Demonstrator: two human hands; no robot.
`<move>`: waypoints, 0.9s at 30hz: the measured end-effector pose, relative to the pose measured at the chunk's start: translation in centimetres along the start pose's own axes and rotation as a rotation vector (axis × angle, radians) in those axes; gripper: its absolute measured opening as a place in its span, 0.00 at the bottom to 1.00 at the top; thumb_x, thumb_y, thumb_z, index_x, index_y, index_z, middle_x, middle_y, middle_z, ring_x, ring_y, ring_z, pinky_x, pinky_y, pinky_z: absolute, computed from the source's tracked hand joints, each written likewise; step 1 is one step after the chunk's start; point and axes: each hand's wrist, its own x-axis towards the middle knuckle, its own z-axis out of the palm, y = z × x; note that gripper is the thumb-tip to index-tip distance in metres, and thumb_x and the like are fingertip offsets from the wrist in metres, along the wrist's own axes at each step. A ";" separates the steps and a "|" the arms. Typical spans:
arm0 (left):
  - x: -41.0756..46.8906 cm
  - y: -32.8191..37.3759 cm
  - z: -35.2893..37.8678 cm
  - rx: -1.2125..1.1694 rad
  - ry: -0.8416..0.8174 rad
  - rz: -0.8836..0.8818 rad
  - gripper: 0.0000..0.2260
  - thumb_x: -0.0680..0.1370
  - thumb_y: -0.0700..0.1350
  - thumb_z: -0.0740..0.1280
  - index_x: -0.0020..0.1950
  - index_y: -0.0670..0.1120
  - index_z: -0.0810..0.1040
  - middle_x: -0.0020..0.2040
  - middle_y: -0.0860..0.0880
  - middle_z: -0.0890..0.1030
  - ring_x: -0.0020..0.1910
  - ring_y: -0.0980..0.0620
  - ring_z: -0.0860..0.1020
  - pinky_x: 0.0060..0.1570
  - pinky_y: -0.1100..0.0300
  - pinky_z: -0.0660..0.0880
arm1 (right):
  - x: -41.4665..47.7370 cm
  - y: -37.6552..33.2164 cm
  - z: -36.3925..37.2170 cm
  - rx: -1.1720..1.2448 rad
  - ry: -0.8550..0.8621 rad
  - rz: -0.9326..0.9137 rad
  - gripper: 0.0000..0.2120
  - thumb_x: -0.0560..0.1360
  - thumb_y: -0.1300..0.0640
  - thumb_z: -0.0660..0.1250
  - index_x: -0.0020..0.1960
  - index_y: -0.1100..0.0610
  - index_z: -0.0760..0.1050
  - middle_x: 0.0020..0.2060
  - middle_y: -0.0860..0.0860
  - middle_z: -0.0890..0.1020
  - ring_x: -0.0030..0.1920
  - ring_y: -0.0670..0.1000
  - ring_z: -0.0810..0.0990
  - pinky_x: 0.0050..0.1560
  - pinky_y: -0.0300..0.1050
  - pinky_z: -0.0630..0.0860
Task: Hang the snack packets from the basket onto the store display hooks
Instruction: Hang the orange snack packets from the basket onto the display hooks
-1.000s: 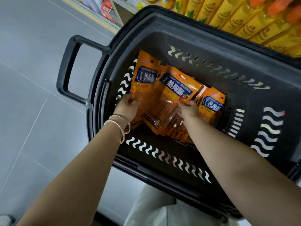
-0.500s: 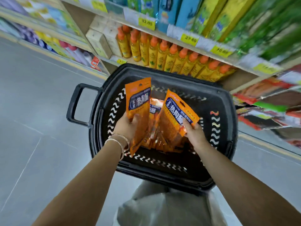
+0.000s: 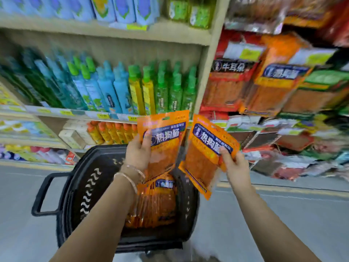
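Note:
My left hand grips an orange snack packet upright above the black basket. My right hand pinches a second orange packet by its right edge, tilted, just right of the basket. Several more orange packets lie inside the basket below my hands. At the upper right hang matching orange packets on the display, blurred; the hooks themselves are hidden by the hanging packets.
Shelves of green, blue and yellow bottles fill the left and centre, with orange-capped bottles lower down. Red snack packets hang beside the orange ones. The grey floor stretches along the shelf base.
Both hands have lifted one packet each out of the basket and raised them toward the shelves. The view has swung upward from the basket to the display.

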 end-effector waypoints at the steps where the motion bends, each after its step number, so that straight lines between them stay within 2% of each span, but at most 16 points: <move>1: -0.3 1.6 1.2 -0.002 0.000 0.049 0.16 0.81 0.49 0.59 0.56 0.39 0.78 0.50 0.38 0.80 0.53 0.43 0.77 0.43 0.59 0.63 | 0.5 -0.7 -1.8 0.016 0.030 -0.035 0.07 0.77 0.58 0.65 0.42 0.49 0.76 0.38 0.40 0.79 0.37 0.29 0.76 0.40 0.28 0.70; 3: -1.3 5.0 3.4 -0.035 -0.005 0.136 0.12 0.81 0.50 0.59 0.52 0.45 0.78 0.50 0.42 0.80 0.50 0.47 0.76 0.41 0.61 0.63 | 1.5 -2.0 -5.3 0.010 0.055 -0.084 0.06 0.77 0.56 0.65 0.43 0.48 0.76 0.38 0.38 0.79 0.38 0.28 0.75 0.40 0.32 0.70; 4: -1.9 6.7 4.5 -0.068 -0.005 0.183 0.09 0.81 0.51 0.59 0.48 0.50 0.76 0.47 0.46 0.79 0.46 0.51 0.75 0.39 0.63 0.63 | 2.1 -2.7 -7.1 0.012 0.065 -0.114 0.06 0.78 0.55 0.64 0.43 0.47 0.76 0.39 0.39 0.80 0.39 0.30 0.76 0.42 0.34 0.72; 6: -2.5 10.0 6.3 -0.116 0.034 0.262 0.09 0.80 0.51 0.59 0.41 0.56 0.72 0.40 0.53 0.77 0.37 0.61 0.73 0.35 0.70 0.66 | 3.6 -3.9 -10.7 0.030 0.085 -0.162 0.07 0.78 0.49 0.63 0.44 0.49 0.77 0.40 0.46 0.82 0.43 0.43 0.80 0.49 0.43 0.75; 7: -2.6 11.5 7.0 -0.146 0.059 0.289 0.08 0.80 0.51 0.60 0.41 0.56 0.73 0.40 0.54 0.77 0.38 0.61 0.74 0.37 0.73 0.67 | 4.4 -4.6 -12.3 0.039 0.098 -0.190 0.10 0.78 0.46 0.62 0.45 0.51 0.76 0.42 0.53 0.82 0.46 0.52 0.80 0.51 0.50 0.75; 8: -2.6 13.0 7.8 -0.181 0.082 0.310 0.08 0.80 0.50 0.61 0.42 0.55 0.74 0.42 0.53 0.79 0.41 0.58 0.76 0.41 0.71 0.70 | 5.2 -5.3 -14.0 0.044 0.117 -0.222 0.12 0.77 0.45 0.62 0.45 0.53 0.75 0.44 0.57 0.82 0.47 0.57 0.79 0.51 0.55 0.75; 9: -2.7 14.6 8.6 -0.213 0.101 0.329 0.07 0.80 0.50 0.61 0.43 0.54 0.75 0.43 0.51 0.80 0.43 0.55 0.77 0.45 0.65 0.73 | 6.0 -6.2 -15.6 0.047 0.140 -0.262 0.11 0.77 0.45 0.61 0.45 0.52 0.75 0.43 0.56 0.82 0.46 0.57 0.80 0.51 0.57 0.75; 10: -2.7 16.1 9.3 -0.242 0.118 0.346 0.06 0.80 0.49 0.62 0.44 0.53 0.75 0.44 0.49 0.80 0.45 0.52 0.78 0.46 0.60 0.73 | 6.8 -7.2 -17.1 0.045 0.163 -0.305 0.09 0.78 0.46 0.61 0.44 0.49 0.76 0.42 0.50 0.82 0.44 0.52 0.80 0.51 0.56 0.75; 11: -2.6 17.5 9.9 -0.270 0.138 0.363 0.05 0.79 0.49 0.62 0.44 0.53 0.76 0.45 0.49 0.80 0.46 0.51 0.78 0.46 0.58 0.73 | 7.7 -8.1 -18.5 0.038 0.185 -0.344 0.07 0.79 0.48 0.61 0.44 0.47 0.76 0.41 0.45 0.82 0.44 0.48 0.80 0.50 0.54 0.75; 12: -2.6 18.9 10.5 -0.291 0.172 0.384 0.05 0.79 0.48 0.62 0.45 0.52 0.75 0.45 0.49 0.79 0.46 0.51 0.77 0.46 0.59 0.72 | 8.6 -9.0 -19.7 0.036 0.200 -0.377 0.07 0.79 0.50 0.60 0.45 0.47 0.75 0.42 0.43 0.81 0.44 0.47 0.79 0.50 0.53 0.75; 15: -2.2 23.1 11.6 -0.336 0.273 0.429 0.05 0.79 0.47 0.63 0.44 0.50 0.74 0.39 0.54 0.77 0.41 0.55 0.76 0.41 0.64 0.69 | 11.4 -11.5 -22.8 0.054 0.219 -0.425 0.07 0.79 0.49 0.60 0.45 0.47 0.75 0.43 0.47 0.82 0.47 0.51 0.80 0.51 0.51 0.76; 18: -1.5 26.9 12.6 -0.374 0.283 0.466 0.08 0.78 0.46 0.64 0.39 0.51 0.74 0.36 0.58 0.76 0.34 0.67 0.74 0.34 0.76 0.68 | 13.9 -14.3 -24.7 0.092 0.234 -0.507 0.07 0.79 0.50 0.61 0.43 0.42 0.74 0.42 0.40 0.80 0.43 0.39 0.78 0.44 0.34 0.73; 19: -1.1 28.1 12.8 -0.367 0.284 0.479 0.09 0.78 0.47 0.64 0.38 0.53 0.73 0.36 0.59 0.76 0.33 0.69 0.74 0.33 0.77 0.67 | 14.6 -15.3 -25.1 0.097 0.246 -0.534 0.07 0.79 0.51 0.61 0.43 0.43 0.74 0.42 0.39 0.79 0.42 0.37 0.77 0.43 0.32 0.73; 23: 1.0 31.9 13.4 -0.339 0.313 0.539 0.10 0.77 0.51 0.64 0.36 0.52 0.73 0.34 0.58 0.76 0.31 0.66 0.73 0.33 0.71 0.69 | 18.4 -18.7 -26.1 0.133 0.271 -0.585 0.05 0.79 0.51 0.61 0.46 0.45 0.73 0.42 0.42 0.79 0.43 0.38 0.77 0.43 0.39 0.74; 25: 2.3 33.3 13.6 -0.338 0.354 0.575 0.11 0.76 0.52 0.64 0.35 0.51 0.73 0.31 0.56 0.75 0.30 0.64 0.71 0.29 0.73 0.65 | 20.3 -20.2 -26.4 0.125 0.289 -0.612 0.06 0.79 0.49 0.61 0.43 0.44 0.72 0.40 0.41 0.79 0.40 0.36 0.76 0.41 0.39 0.72; 27: 3.6 34.4 13.8 -0.411 0.348 0.571 0.13 0.73 0.56 0.65 0.32 0.51 0.73 0.29 0.56 0.76 0.28 0.63 0.72 0.29 0.71 0.67 | 22.1 -21.7 -26.5 0.125 0.306 -0.650 0.07 0.79 0.49 0.61 0.42 0.43 0.72 0.38 0.39 0.78 0.39 0.36 0.76 0.41 0.37 0.73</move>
